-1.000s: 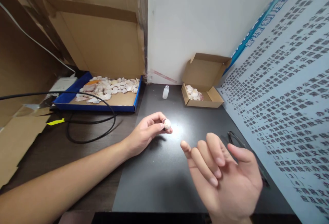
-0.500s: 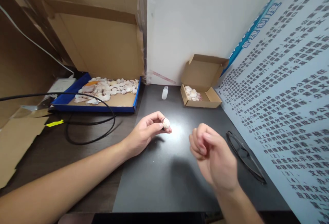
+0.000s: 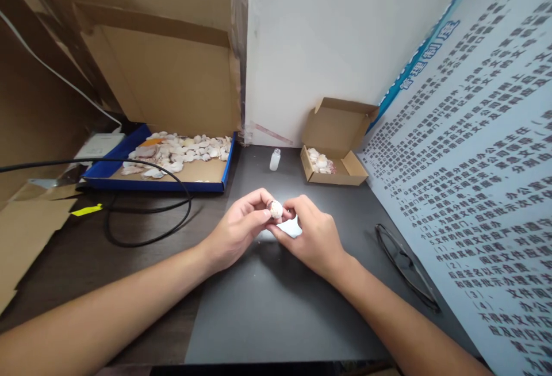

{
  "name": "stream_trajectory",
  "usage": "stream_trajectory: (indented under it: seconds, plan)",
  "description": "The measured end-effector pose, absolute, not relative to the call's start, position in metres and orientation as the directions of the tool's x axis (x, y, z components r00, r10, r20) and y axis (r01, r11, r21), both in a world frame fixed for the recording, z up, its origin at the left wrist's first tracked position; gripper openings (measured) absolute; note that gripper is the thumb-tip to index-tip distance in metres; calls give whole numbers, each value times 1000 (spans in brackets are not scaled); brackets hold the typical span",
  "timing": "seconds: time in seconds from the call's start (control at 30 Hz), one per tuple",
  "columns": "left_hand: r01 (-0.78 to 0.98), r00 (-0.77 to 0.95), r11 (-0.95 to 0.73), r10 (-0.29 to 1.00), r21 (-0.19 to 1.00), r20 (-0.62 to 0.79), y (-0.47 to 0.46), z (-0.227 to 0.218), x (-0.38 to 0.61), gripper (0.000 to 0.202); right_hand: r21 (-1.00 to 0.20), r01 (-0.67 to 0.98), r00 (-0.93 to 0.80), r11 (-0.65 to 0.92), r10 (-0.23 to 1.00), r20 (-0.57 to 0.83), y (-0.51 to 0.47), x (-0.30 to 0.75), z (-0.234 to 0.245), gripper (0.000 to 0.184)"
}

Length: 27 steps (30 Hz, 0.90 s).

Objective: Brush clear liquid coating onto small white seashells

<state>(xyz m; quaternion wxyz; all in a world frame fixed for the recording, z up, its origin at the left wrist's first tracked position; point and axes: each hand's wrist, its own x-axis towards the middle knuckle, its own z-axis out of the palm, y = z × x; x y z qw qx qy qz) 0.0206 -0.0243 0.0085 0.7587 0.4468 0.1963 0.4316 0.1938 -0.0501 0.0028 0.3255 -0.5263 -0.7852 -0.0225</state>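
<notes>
A small whitish seashell [image 3: 276, 209] with a brownish edge is pinched between the thumb and fingers of my left hand [image 3: 241, 223], just above the grey table mat. My right hand [image 3: 317, 235] meets it from the right, its fingertips and thumb closing at the shell's right and lower edge. The tips overlap my left fingers, so the exact contact is partly hidden. Beyond my hands stands a small clear bottle [image 3: 275, 160] with whitish contents, upright on the mat.
A blue-edged tray [image 3: 157, 184] with many shells lies at back left, by a black cable [image 3: 149, 244]. An open cardboard box [image 3: 334, 178] holding shells stands at back right. Glasses [image 3: 405, 267] lie beside a printed board [image 3: 474, 203] on the right.
My right hand has moved left from beside the glasses to the seashell, its fingers now at the shell. My left hand stays nearly in place, still holding it.
</notes>
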Motion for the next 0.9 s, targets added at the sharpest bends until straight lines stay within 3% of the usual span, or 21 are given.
stream_trajectory:
  seconds: [0.2, 0.43, 0.53, 0.73, 0.9]
  plan:
    - [-488, 564, 222, 819, 844, 110, -22, 8, 19, 17, -416, 802, -171, 429, 831, 529, -44, 186, 3, 12]
    - [-447, 557, 216, 826, 868, 82, -20, 7, 19, 20, -383, 847, -164, 369, 866, 472, -31, 193, 5, 16]
    - [-410, 535, 222, 844, 885, 36, -18, 6, 20, 21, -402, 866, -65, 298, 864, 500, -24, 212, 10, 13]
    - [-307, 501, 271, 861, 912, -88, -8, -5, 19, 20, -722, 577, 42, 383, 868, 495, -26, 233, 6, 8]
    - [-265, 520, 342, 838, 902, -165, -3, -7, 19, 20, -831, 390, -17, 397, 906, 424, -35, 231, -13, 8]
